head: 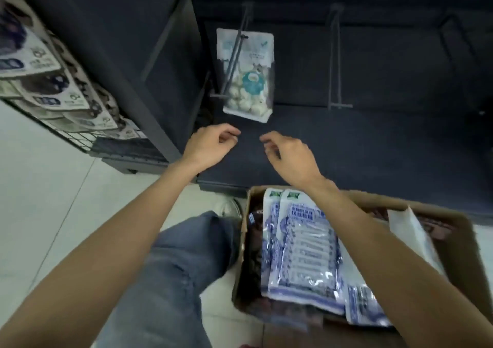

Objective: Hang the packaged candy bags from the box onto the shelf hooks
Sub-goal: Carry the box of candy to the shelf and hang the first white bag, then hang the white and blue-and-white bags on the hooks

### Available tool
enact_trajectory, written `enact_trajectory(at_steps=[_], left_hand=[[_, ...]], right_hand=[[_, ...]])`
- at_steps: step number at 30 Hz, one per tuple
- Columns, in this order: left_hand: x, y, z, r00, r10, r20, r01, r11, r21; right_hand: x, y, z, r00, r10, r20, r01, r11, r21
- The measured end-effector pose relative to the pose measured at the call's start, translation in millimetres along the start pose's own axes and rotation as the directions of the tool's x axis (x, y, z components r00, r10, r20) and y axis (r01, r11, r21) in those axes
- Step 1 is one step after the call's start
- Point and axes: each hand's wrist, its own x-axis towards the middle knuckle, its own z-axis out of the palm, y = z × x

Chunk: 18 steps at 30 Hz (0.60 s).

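A white candy bag (246, 80) with round white sweets and a teal label hangs on a grey shelf hook (234, 54) against the dark shelf back. Just below it, my left hand (210, 145) and my right hand (289, 153) hover side by side, fingers loosely curled, holding nothing and not touching the bag. A brown cardboard box (453, 241) stands on the floor at the lower right. Inside it lie several blue-and-white candy bags (304, 254), partly under my right forearm.
A second grey hook (336, 59) hangs bare to the right of the bag. A wire rack (53, 80) with other packaged goods stands at the left. My jeans-clad leg and a white shoe (229, 206) are beside the box on the pale tiled floor.
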Motion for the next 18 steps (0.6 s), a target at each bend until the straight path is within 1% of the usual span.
enact_trajectory(at_steps=[2,3,4,5,7,9,10,11,12,13,14,15,16,18], left_hand=[[-37.4,16.1,17.3,0.998,0.037,0.041,-0.041,0.995,0.086],[-53.0,23.9,28.6,0.998,0.057,0.029,-0.060,0.994,0.093],[-66.8,31.0,41.9,0.997,0.077,0.011,-0.077,0.994,0.075],[-77.5,36.7,57.3,0.996,0.088,0.000,-0.088,0.995,0.048],[-93.2,43.5,93.1,0.995,0.095,0.024,-0.095,0.995,0.020],[-102.2,45.3,130.4,0.994,0.064,0.093,-0.067,0.997,0.033],[-105.5,45.5,147.6,0.989,0.033,0.142,-0.042,0.998,0.057],[-108.3,46.1,163.7,0.981,0.005,0.196,-0.022,0.996,0.087],[-110.8,47.2,178.3,0.967,-0.019,0.256,-0.010,0.993,0.114],[-113.2,48.9,191.4,0.951,-0.036,0.306,-0.003,0.992,0.127],[-115.6,51.9,202.6,0.938,-0.049,0.343,0.008,0.993,0.122],[-117.5,56.5,211.7,0.928,-0.061,0.368,0.026,0.995,0.099],[-119.3,62.6,218.4,0.922,-0.069,0.380,0.045,0.996,0.072],[-120.9,76.1,229.6,0.917,-0.066,0.394,0.056,0.998,0.037]], right_hand=[[-49.2,18.2,-3.4,0.983,0.106,0.149,-0.087,0.988,-0.132],[-72.4,30.6,-3.2,0.965,0.169,0.202,-0.129,0.972,-0.197],[-95.1,44.2,-1.8,0.949,0.222,0.225,-0.168,0.957,-0.239],[-117.2,57.7,-0.8,0.934,0.271,0.231,-0.212,0.944,-0.252],[-158.7,85.8,2.3,0.898,0.382,0.217,-0.332,0.914,-0.233],[-191.4,110.0,7.1,0.862,0.466,0.200,-0.417,0.876,-0.243],[-204.2,117.8,9.2,0.859,0.475,0.189,-0.415,0.864,-0.287],[-213.8,123.5,10.9,0.886,0.442,0.142,-0.380,0.866,-0.325],[-220.6,126.8,10.6,0.924,0.379,0.055,-0.340,0.879,-0.333],[-226.1,131.2,9.8,0.942,0.331,-0.047,-0.329,0.892,-0.311],[-231.5,135.2,7.9,0.932,0.334,-0.141,-0.361,0.890,-0.279],[-235.9,140.1,5.7,0.894,0.389,-0.220,-0.438,0.863,-0.251],[-239.5,146.2,2.3,0.839,0.476,-0.263,-0.534,0.811,-0.239],[-245.0,163.1,-2.5,0.729,0.633,-0.262,-0.684,0.688,-0.241]])
